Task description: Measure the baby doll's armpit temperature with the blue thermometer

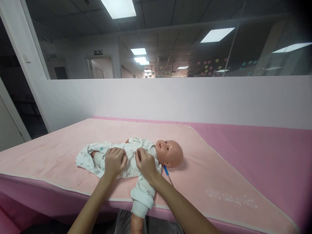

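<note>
A baby doll [170,152] lies on its back, its head to the right and its legs to the left. It wears a white printed baby gown [131,167] with long sleeves. My left hand [115,160] is closed over the front of the gown near the doll's waist, fingers curled on the fabric. At the chest, my right hand [146,162] pinches the gown's front edge between thumb and fingers. One sleeve [143,191] with a folded cuff stretches toward me under my right wrist. Fine detail between my fingertips is too small to make out.
A peach pad [209,172] with a pale edge covers much of the pink-covered table [268,156]. A thin stick with a blue end [166,170] lies beside the doll's head. Behind the table stands a white half-wall [170,100] with glass above.
</note>
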The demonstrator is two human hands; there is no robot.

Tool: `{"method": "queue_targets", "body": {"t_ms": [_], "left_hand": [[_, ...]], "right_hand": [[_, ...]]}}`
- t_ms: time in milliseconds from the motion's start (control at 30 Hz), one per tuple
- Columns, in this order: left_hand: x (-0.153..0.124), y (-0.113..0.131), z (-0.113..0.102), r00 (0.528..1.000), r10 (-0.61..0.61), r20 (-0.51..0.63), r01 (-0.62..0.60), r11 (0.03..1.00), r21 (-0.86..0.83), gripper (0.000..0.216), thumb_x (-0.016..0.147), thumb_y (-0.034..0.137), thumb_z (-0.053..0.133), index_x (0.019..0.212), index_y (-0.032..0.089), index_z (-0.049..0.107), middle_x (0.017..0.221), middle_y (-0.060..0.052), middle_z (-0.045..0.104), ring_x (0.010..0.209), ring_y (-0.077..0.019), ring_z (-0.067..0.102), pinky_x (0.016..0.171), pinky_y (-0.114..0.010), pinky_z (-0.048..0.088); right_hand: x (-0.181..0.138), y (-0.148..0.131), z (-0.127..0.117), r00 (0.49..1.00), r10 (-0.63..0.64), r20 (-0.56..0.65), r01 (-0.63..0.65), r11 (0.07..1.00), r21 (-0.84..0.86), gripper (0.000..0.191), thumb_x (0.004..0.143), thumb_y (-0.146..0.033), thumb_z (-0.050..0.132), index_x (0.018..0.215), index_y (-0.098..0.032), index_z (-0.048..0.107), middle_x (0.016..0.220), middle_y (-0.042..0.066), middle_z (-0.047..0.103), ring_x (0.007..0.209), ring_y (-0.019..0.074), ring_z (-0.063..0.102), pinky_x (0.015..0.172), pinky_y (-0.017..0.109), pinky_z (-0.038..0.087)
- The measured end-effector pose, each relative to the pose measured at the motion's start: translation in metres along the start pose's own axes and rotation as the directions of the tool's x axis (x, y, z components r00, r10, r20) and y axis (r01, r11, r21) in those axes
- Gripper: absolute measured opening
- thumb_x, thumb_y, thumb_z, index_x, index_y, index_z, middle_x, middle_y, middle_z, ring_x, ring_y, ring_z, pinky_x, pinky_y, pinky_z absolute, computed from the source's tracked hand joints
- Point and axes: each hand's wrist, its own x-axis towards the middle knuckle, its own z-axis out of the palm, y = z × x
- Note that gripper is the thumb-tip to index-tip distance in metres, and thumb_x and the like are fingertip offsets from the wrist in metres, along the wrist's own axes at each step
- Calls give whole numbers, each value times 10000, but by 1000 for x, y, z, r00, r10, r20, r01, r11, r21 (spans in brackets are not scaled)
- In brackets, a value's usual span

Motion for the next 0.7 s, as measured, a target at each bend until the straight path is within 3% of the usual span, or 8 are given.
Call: {"method": "queue_targets", "body": {"t_ms": [333,567,700], "left_hand": [[-13,-4,1,992,-124,-5,119,967,-223,96,722,143,403,702,191,484,715,-17,565,717,-176,475,713,-317,324],[-11,-5,0,993,-111,-29,101,965,-240,61,710,147,418,673,191,438,671,-12,517,685,-167,444,685,-308,310],[-11,-4,1,992,-108,-57,91,964,-249,65,701,139,433,666,190,414,666,-7,503,676,-159,438,669,-299,308]], "right_hand": [[0,2,0,999,-32,-18,33,999,23,133,878,-228,403,875,-187,529,745,1,627,595,97,549,512,202,314],[-1,-2,-5,966,-252,60,251,968,25,154,874,-197,392,860,-188,545,708,-1,604,585,93,529,516,217,303],[-1,-3,-5,948,-303,96,304,953,10,175,879,-189,376,820,-184,541,689,0,578,588,89,514,513,221,282]]}}
